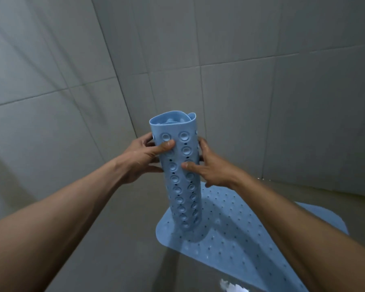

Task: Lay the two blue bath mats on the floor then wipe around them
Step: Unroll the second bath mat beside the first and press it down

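Grey tiled floor (131, 249) | flat blue perforated rubber bath mat (240, 245) laid | left grip (141, 157) and right grip (215, 171) clamped round rolled blue suction-cup bath mat (181, 186), upright above it, apparently ready for unrolling

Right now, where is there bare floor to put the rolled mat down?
The bare floor left of the flat mat, toward the left wall, is free. A narrow strip between that mat and the far wall is also bare. The right is crowded: the flat mat fills it, with something white at its near edge.
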A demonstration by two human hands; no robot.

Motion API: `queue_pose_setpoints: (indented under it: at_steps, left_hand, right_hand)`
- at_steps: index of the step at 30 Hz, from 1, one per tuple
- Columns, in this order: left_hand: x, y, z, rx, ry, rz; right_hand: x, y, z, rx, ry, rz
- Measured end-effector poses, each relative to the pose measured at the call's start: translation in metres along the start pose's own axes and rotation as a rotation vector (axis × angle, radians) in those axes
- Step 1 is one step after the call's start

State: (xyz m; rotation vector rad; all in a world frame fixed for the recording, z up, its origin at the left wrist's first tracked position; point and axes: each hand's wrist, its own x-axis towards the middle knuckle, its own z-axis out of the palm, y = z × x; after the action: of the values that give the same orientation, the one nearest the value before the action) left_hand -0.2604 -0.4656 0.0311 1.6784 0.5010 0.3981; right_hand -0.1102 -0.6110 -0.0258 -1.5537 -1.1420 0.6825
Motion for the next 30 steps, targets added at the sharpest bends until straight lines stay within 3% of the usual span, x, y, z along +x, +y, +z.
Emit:
queue_pose_setpoints:
  at_steps: [4,7,12,16,18,21,25,30]
  left_hand:
    - [-0.015,-0.022,0.012,-0.095,-0.041,0.017]
    - [-0.029,-0.033,0.016,-0.178,-0.153,-0.003]
    - [-0.056,-0.049,0.017,-0.305,-0.359,-0.023]
    - [-0.075,-0.066,0.003,-0.569,-0.276,-0.172]
    - [-0.083,-0.075,0.002,-0.564,-0.185,-0.22]
    - [-0.093,-0.095,0.004,-0.509,-0.188,-0.253]
    - [-0.107,-0.138,-0.011,-0.475,-0.444,-0.433]
    - [-0.134,-0.175,-0.019,-0.43,-0.627,-0.481]
  right_hand:
    - [-0.024,0.014,0.016,0.122,0.105,0.044]
    - [-0.046,0.022,0.026,0.171,0.238,0.081]
    - [-0.082,0.023,0.037,0.137,0.308,0.121]
    - [-0.109,0.01,0.055,0.015,0.318,0.096]
    - [-0.121,0.009,0.07,-0.1,0.329,0.074]
    - [-0.136,0.018,0.092,-0.214,0.355,0.084]
    - [-0.166,0.036,0.127,-0.277,0.393,0.105]
    - [-0.208,0.063,0.179,-0.333,0.43,0.102]
